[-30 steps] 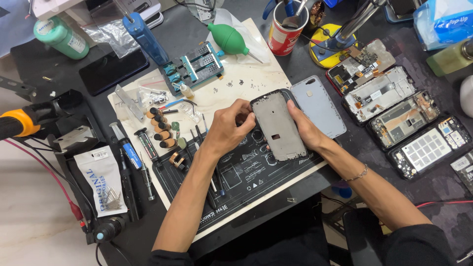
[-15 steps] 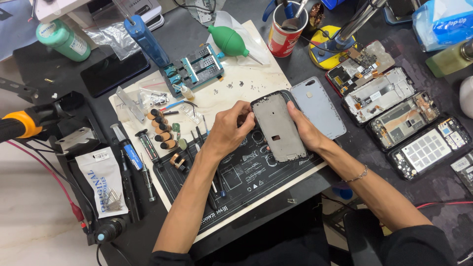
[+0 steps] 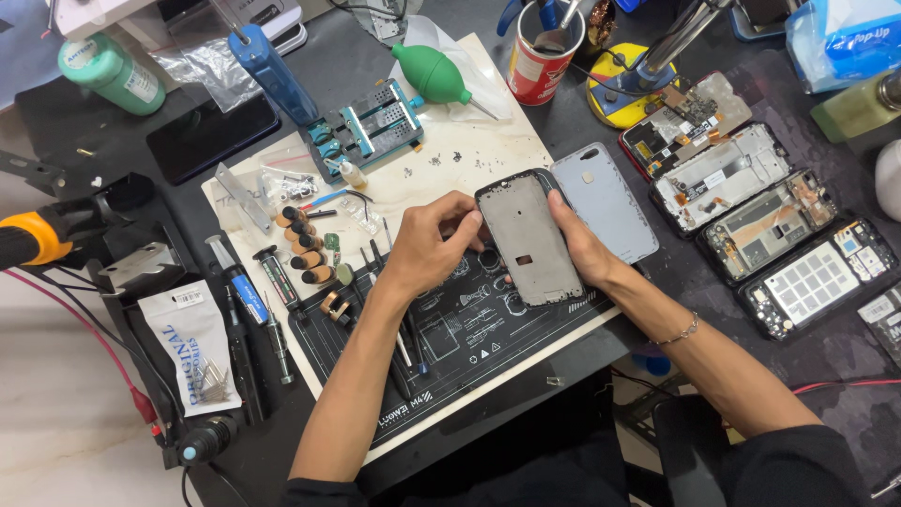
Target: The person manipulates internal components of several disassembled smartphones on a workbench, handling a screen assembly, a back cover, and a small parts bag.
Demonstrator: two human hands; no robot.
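I hold a black phone frame (image 3: pixel 528 238) with a grey metal plate between both hands, tilted above a dark repair mat (image 3: pixel 469 352). My left hand (image 3: pixel 427 246) grips its left edge, fingertips pressing near the top left corner. On the right edge rests my right hand (image 3: pixel 577 242), its thumb over the rim. A grey-blue phone back cover (image 3: pixel 605 202) lies just right of the frame on the mat's pale part.
Several opened phones (image 3: pixel 751 225) lie at the right. A red cup (image 3: pixel 544 58), green air blower (image 3: pixel 434 73), blue holder jig (image 3: pixel 366 127), small screwdrivers (image 3: pixel 253 291) and a row of brown bits (image 3: pixel 305 249) surround the mat. A green bottle (image 3: pixel 108 70) stands far left.
The phone frame has stayed in both hands with only slight shifts. My left fingers have moved a little along its top left corner.
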